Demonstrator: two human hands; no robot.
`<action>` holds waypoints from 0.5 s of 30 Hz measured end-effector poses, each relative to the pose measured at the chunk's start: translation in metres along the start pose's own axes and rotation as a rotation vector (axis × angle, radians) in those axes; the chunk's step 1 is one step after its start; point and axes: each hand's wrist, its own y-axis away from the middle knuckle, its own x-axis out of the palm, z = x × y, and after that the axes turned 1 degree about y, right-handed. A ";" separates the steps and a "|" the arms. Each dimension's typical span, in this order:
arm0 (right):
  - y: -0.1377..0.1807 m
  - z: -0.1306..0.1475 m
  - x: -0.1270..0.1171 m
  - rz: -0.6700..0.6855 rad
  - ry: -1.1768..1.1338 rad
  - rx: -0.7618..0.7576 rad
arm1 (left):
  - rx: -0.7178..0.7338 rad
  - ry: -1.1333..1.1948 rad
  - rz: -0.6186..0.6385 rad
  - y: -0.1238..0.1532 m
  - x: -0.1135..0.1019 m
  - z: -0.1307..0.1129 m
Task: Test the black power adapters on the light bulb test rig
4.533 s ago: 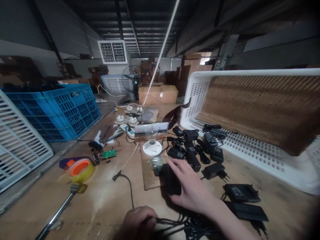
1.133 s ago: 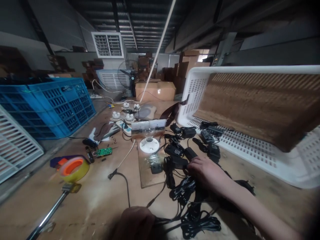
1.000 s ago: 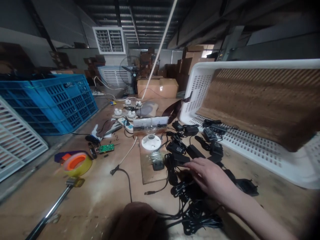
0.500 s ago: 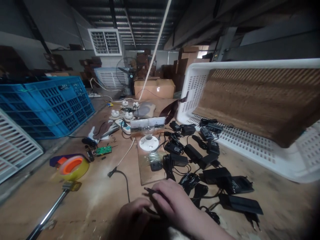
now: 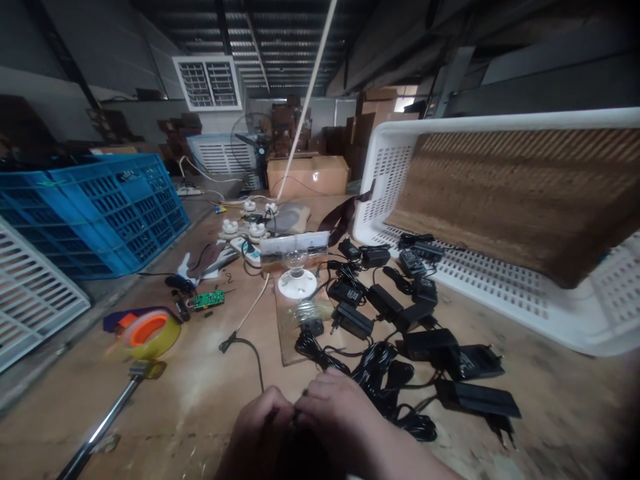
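My left hand (image 5: 261,423) is closed in a pinch at the near edge of the wooden table. From its fingers a thin black cable (image 5: 257,360) runs up to a join with a pale cord. Against it, fingertips meeting, is my right hand (image 5: 343,413), also closed; the black cable plug it pinched a moment ago is now mostly hidden between the hands. Just beyond lies a bundled black cord (image 5: 320,351) by a black power adapter (image 5: 353,321). More black adapters (image 5: 434,345) with coiled leads spread to the right. A clear bulb in a white lamp holder (image 5: 297,284) stands ahead.
A large white basket (image 5: 500,310) lies tipped at the right. Blue crates (image 5: 115,213) and a white crate (image 5: 37,287) stand left. Tape rolls (image 5: 155,333), a metal-shafted tool (image 5: 107,420) and a green circuit board (image 5: 209,299) lie on the left side. White sockets (image 5: 257,230) sit farther back.
My hands have drawn together at the fingertips, covering the plug. The adapter beyond my right hand sits at a different angle, and its bundled cord now lies farther left.
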 end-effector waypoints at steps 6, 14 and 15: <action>-0.004 -0.011 -0.048 -0.116 -0.023 0.010 | 0.186 0.050 -0.042 0.009 -0.022 -0.008; -0.021 -0.026 -0.049 0.213 0.031 -0.143 | 0.147 -0.264 -0.249 0.009 -0.098 0.004; -0.022 -0.026 -0.044 0.241 0.008 -0.133 | 0.149 -0.329 -0.276 0.007 -0.102 0.008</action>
